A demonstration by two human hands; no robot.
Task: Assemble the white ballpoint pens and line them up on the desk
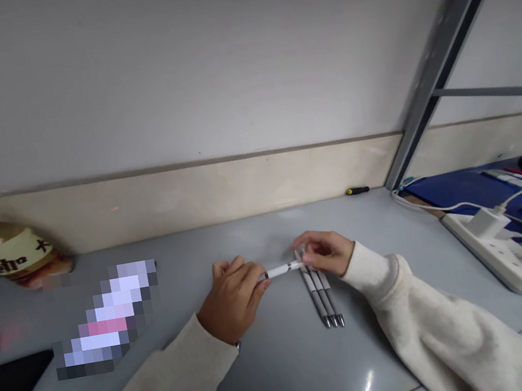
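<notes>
A white pen (pixel 278 271) with dark bands is held nearly level above the desk. My left hand (pixel 233 299) is closed around one end, hiding that part of it. At the other, clear-looking end, my right hand (pixel 326 252) is closed in a pinch, thumb and fingertips on the pen. Just below the right hand, three similar pens (pixel 322 298) with white and grey barrels lie side by side on the grey desk (pixel 275 373). Their silver-coloured ends point towards me, and the right hand covers part of their far ends.
A bottle of brown drink (pixel 13 253) stands at the back left, near a blurred-out phone-like screen (pixel 111 317). A small black and yellow screwdriver-like tool (pixel 358 190) lies by the wall. To the right are a white power strip (pixel 506 254) with cables and a metal post (pixel 446 44).
</notes>
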